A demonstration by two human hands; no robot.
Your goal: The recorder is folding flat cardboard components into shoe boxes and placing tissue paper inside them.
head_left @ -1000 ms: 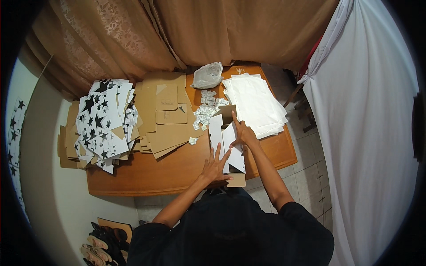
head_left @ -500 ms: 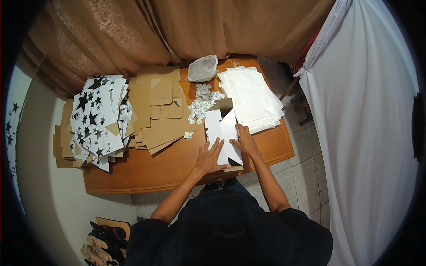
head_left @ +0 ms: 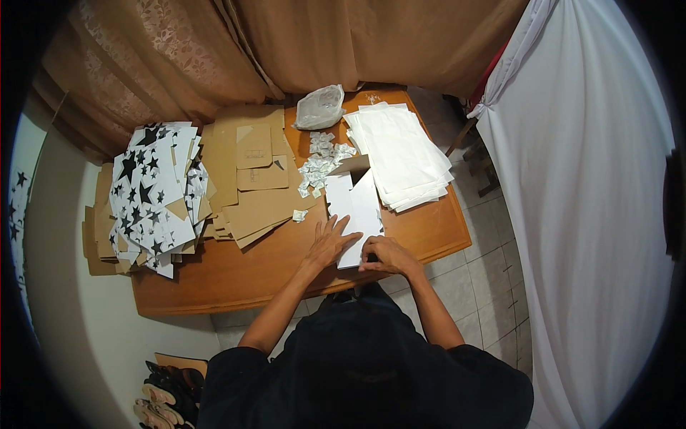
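A white cardboard box (head_left: 352, 201) with a brown inner side lies near the table's front edge, its far flap (head_left: 351, 166) standing up. My left hand (head_left: 329, 242) rests on the box's left side with its fingers spread and holds nothing. At the box's near right corner, my right hand (head_left: 386, 255) has its fingers curled against the end; the fingertips are partly hidden. Just beyond the box lies a heap of small white sachets (head_left: 316, 170), with a single sachet (head_left: 299, 215) apart to the left.
A stack of white sheets (head_left: 400, 154) lies to the right. Flat brown cardboard pieces (head_left: 243, 207) are stacked left of the middle, and star-printed white pieces (head_left: 168, 207) at the far left. A clear plastic bag (head_left: 319, 107) stands at the back of the wooden table (head_left: 207, 286).
My right hand has moved from the box's right side to its near end, its fingers now curled. The near flap no longer sticks out. My left hand stays on the box.
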